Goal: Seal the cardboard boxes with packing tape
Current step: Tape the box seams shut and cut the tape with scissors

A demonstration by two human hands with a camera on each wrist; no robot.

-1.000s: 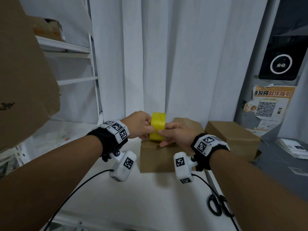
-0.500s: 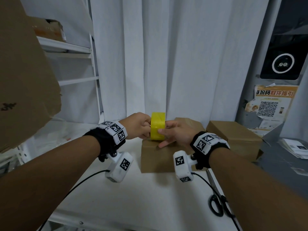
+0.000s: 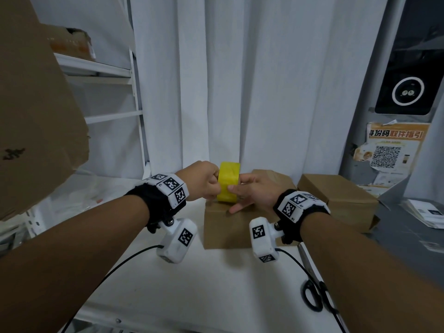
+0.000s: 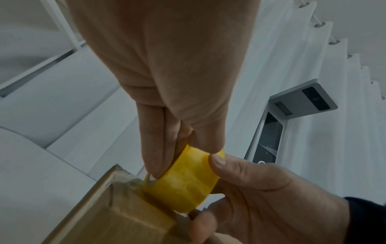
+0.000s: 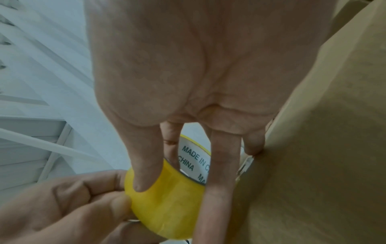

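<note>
A yellow packing tape roll (image 3: 228, 181) stands on edge on the front left top edge of a closed brown cardboard box (image 3: 223, 229). My left hand (image 3: 214, 186) pinches the roll's left rim (image 4: 183, 181) between thumb and fingers (image 4: 154, 148). My right hand (image 3: 236, 189) holds the roll from the right. Its thumb (image 4: 221, 161) lies on the yellow face, its index finger (image 5: 146, 168) over the roll (image 5: 167, 206) and another finger reaches into the white core. Its little finger touches the box top (image 5: 313, 165). A loose tape end near the box corner (image 4: 117, 175) is unclear.
A second closed cardboard box (image 3: 336, 198) sits to the right on the white table (image 3: 192, 284). Black scissors (image 3: 314, 296) lie at the table's right edge. A large cardboard sheet (image 3: 36, 104) hangs at the left before a white shelf (image 3: 96, 68). A white curtain is behind.
Hardly anything: both hands stay on the tape roll at the same spot over the box, with only small shifts of the right fingers.
</note>
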